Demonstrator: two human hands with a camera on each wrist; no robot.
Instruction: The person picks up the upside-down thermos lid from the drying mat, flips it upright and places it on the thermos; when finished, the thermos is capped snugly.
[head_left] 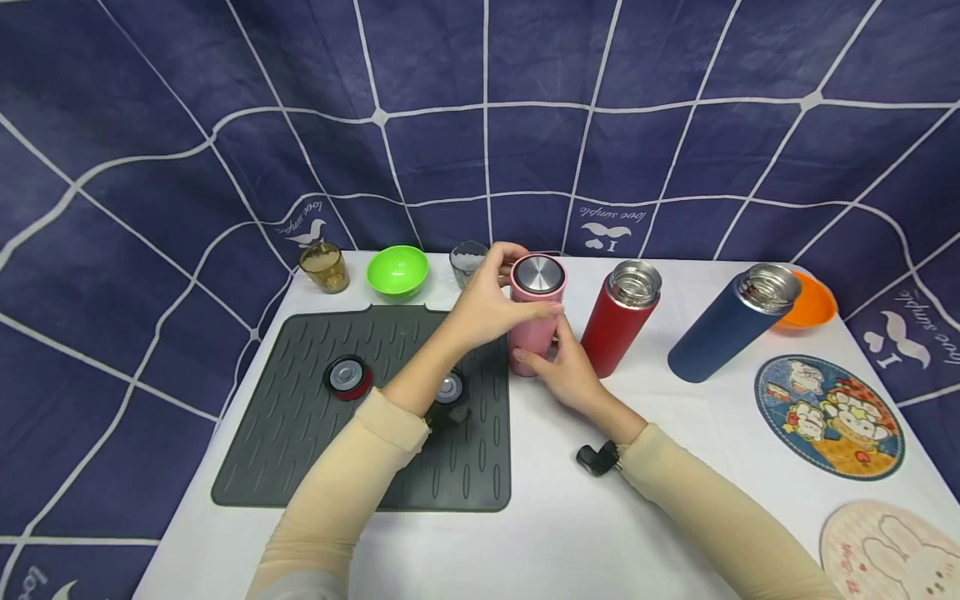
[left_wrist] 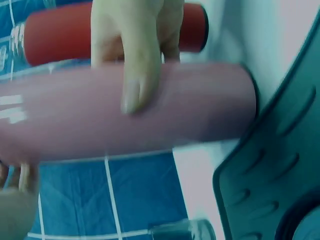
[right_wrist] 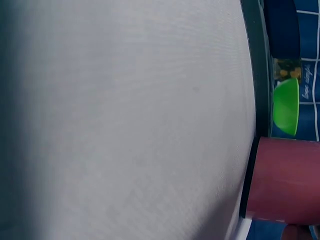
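Observation:
A pink thermos bottle (head_left: 531, 337) with a steel-topped lid (head_left: 539, 274) stands upright on the white table, just off the mat's right edge. My left hand (head_left: 487, 300) holds it near the top, thumb in front and fingers behind the lid. Lower on its body, my right hand (head_left: 566, 371) grips the bottle; its thumb (left_wrist: 133, 95) lies across the pink side in the left wrist view. Right of it are a red thermos bottle (head_left: 618, 325) and a blue one (head_left: 723, 329), both with uncovered steel mouths. In the right wrist view only the pink bottle's lower part shows.
On the dark grey mat (head_left: 300, 467) lie a red-rimmed lid (head_left: 348, 377) and another lid (head_left: 449, 387), partly behind my left arm. Behind are an amber glass (head_left: 325, 267), a green bowl (head_left: 398, 272) and a clear glass (head_left: 467, 260). An orange bowl (head_left: 813, 302) and round placemats (head_left: 828, 417) sit right.

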